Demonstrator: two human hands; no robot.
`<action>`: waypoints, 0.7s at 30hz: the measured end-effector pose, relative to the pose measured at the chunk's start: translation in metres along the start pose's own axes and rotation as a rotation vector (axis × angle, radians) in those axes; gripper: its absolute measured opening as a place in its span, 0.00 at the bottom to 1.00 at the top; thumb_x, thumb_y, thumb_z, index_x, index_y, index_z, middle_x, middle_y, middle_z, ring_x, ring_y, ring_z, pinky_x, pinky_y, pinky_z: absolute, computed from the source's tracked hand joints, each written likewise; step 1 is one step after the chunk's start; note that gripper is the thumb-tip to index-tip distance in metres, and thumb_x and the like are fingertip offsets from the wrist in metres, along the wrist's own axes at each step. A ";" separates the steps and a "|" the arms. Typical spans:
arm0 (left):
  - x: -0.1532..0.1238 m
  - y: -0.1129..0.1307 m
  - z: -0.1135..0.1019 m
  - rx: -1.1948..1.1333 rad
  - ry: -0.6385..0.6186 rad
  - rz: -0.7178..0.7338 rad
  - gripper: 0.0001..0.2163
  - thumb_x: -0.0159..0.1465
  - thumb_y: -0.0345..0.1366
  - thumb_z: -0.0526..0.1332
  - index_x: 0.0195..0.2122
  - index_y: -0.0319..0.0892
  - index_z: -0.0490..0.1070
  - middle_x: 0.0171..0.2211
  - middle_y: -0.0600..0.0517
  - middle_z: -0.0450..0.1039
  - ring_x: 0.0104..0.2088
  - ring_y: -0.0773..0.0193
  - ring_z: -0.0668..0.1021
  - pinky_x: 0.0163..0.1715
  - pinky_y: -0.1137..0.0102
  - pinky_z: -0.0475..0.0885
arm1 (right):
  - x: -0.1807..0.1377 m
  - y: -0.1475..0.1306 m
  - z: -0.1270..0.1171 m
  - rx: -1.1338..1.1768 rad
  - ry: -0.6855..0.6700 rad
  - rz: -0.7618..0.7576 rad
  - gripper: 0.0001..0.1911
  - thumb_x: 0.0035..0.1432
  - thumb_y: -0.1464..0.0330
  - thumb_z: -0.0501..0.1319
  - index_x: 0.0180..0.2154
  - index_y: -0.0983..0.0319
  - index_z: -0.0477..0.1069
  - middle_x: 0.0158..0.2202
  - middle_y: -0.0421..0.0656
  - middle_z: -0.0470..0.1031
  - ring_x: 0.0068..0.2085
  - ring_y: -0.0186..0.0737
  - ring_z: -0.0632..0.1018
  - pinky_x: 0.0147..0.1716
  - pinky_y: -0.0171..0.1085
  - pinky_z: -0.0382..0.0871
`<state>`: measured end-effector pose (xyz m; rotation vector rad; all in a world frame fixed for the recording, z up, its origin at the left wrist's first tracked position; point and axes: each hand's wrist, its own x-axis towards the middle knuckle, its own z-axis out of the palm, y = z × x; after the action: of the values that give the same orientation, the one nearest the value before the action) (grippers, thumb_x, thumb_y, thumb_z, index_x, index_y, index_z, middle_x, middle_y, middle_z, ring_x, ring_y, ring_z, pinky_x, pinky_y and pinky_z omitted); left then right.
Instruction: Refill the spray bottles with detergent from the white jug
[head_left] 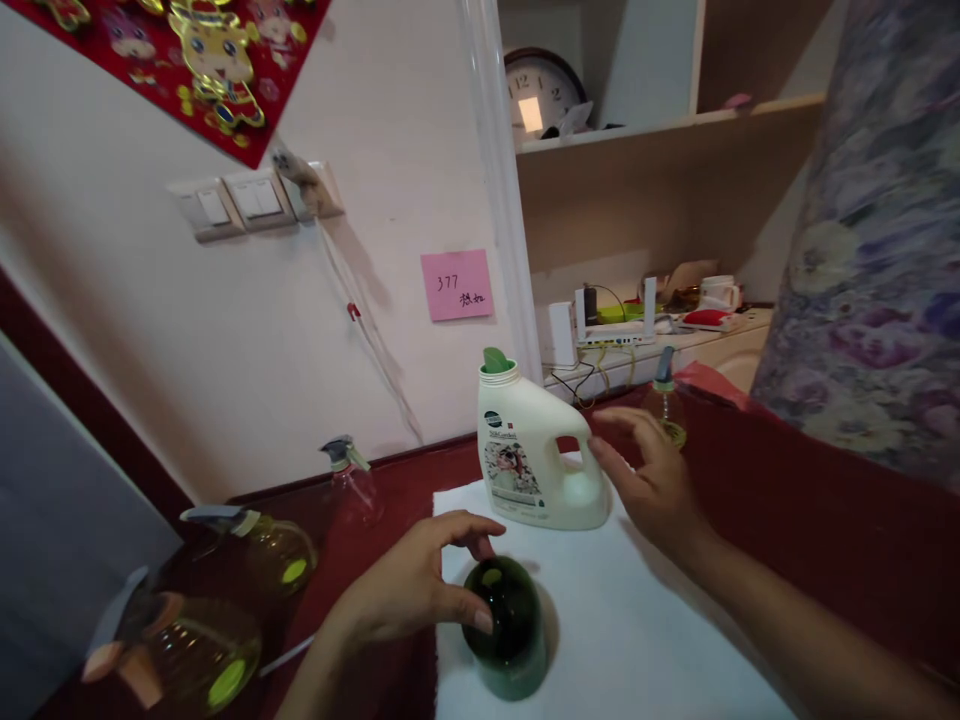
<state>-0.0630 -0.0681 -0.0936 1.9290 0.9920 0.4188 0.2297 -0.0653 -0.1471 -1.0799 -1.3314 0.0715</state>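
Observation:
My left hand (420,590) curls over the top of a dark green bottle (508,630) that stands on a white cloth (637,620). Thumb and fingers touch the bottle's shoulder. My right hand (652,480) hovers with spread fingers just right of the handle of a cream detergent jug (536,455) with a green cap. The jug stands upright at the cloth's far edge. I cannot tell whether the fingertips touch the handle.
Three clear spray bottles stand on the red surface: two with yellow liquid (187,650) (262,545) at the left and a small one (349,485) by the wall. Another sprayer (666,400) stands behind my right hand. A floral-clothed person (877,230) is at the right.

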 end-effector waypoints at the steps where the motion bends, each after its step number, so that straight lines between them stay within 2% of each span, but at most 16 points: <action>1: -0.002 0.000 -0.002 -0.011 -0.001 -0.001 0.35 0.42 0.36 0.80 0.53 0.48 0.76 0.45 0.51 0.76 0.49 0.53 0.74 0.54 0.60 0.65 | -0.009 -0.008 -0.001 0.022 -0.052 -0.016 0.15 0.64 0.57 0.60 0.47 0.59 0.71 0.48 0.47 0.72 0.51 0.46 0.73 0.53 0.46 0.66; 4: -0.008 0.003 -0.010 -0.067 0.033 -0.025 0.32 0.47 0.40 0.77 0.56 0.46 0.74 0.47 0.48 0.74 0.52 0.51 0.72 0.53 0.57 0.67 | -0.040 -0.025 0.004 0.090 -0.271 -0.024 0.13 0.64 0.58 0.61 0.47 0.56 0.71 0.49 0.44 0.73 0.51 0.44 0.74 0.51 0.44 0.69; 6: -0.014 0.008 -0.018 -0.095 0.079 -0.046 0.30 0.51 0.41 0.74 0.56 0.46 0.73 0.49 0.47 0.73 0.51 0.51 0.73 0.49 0.59 0.70 | -0.061 -0.032 0.014 0.133 -0.411 0.006 0.17 0.62 0.58 0.64 0.52 0.54 0.70 0.53 0.44 0.73 0.53 0.45 0.75 0.53 0.45 0.70; 8: -0.022 0.015 -0.026 -0.098 0.132 -0.079 0.28 0.54 0.40 0.72 0.57 0.46 0.72 0.51 0.46 0.73 0.48 0.53 0.75 0.44 0.62 0.72 | -0.079 -0.036 0.023 0.180 -0.573 0.105 0.31 0.56 0.57 0.69 0.59 0.53 0.66 0.60 0.45 0.69 0.59 0.48 0.71 0.59 0.49 0.68; 10: -0.031 0.018 -0.035 -0.060 0.193 -0.131 0.27 0.56 0.41 0.71 0.57 0.46 0.72 0.53 0.44 0.73 0.47 0.52 0.77 0.41 0.61 0.73 | -0.095 -0.039 0.031 0.227 -0.745 0.257 0.48 0.46 0.58 0.75 0.65 0.53 0.58 0.67 0.47 0.61 0.66 0.53 0.64 0.65 0.54 0.60; 12: -0.042 0.014 -0.044 0.047 0.276 -0.166 0.26 0.57 0.41 0.70 0.56 0.45 0.72 0.54 0.42 0.74 0.49 0.49 0.77 0.45 0.59 0.73 | -0.107 -0.042 0.036 0.267 -0.868 0.375 0.59 0.39 0.61 0.77 0.69 0.53 0.51 0.70 0.48 0.55 0.69 0.56 0.59 0.68 0.56 0.53; 14: -0.053 -0.002 -0.051 0.238 0.352 -0.181 0.24 0.58 0.41 0.69 0.55 0.44 0.73 0.55 0.42 0.74 0.55 0.48 0.75 0.53 0.58 0.69 | -0.115 -0.043 0.038 0.288 -0.907 0.411 0.60 0.40 0.64 0.75 0.70 0.54 0.48 0.71 0.50 0.53 0.69 0.56 0.57 0.68 0.56 0.51; 16: -0.062 -0.027 -0.054 0.459 0.367 -0.226 0.22 0.58 0.39 0.67 0.55 0.44 0.74 0.55 0.43 0.75 0.55 0.49 0.75 0.55 0.60 0.67 | -0.119 -0.043 0.040 0.286 -0.913 0.425 0.57 0.43 0.66 0.72 0.70 0.55 0.47 0.70 0.50 0.53 0.69 0.55 0.58 0.68 0.56 0.52; 17: -0.065 -0.041 -0.054 0.573 0.346 -0.271 0.21 0.57 0.37 0.67 0.53 0.44 0.75 0.53 0.44 0.77 0.53 0.50 0.77 0.53 0.61 0.68 | -0.120 -0.043 0.040 0.280 -0.913 0.427 0.55 0.44 0.66 0.70 0.70 0.55 0.47 0.70 0.50 0.54 0.68 0.54 0.59 0.67 0.56 0.53; 21: -0.066 -0.088 -0.046 0.661 0.310 -0.390 0.19 0.46 0.28 0.69 0.42 0.43 0.79 0.42 0.46 0.80 0.44 0.48 0.79 0.45 0.63 0.69 | -0.121 -0.040 0.042 0.266 -0.914 0.389 0.51 0.48 0.65 0.67 0.70 0.56 0.47 0.71 0.50 0.52 0.69 0.53 0.59 0.68 0.56 0.52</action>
<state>-0.1748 -0.0693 -0.1360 2.1968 1.8476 0.1694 0.1384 -0.1353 -0.2162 -1.0962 -1.8096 1.1099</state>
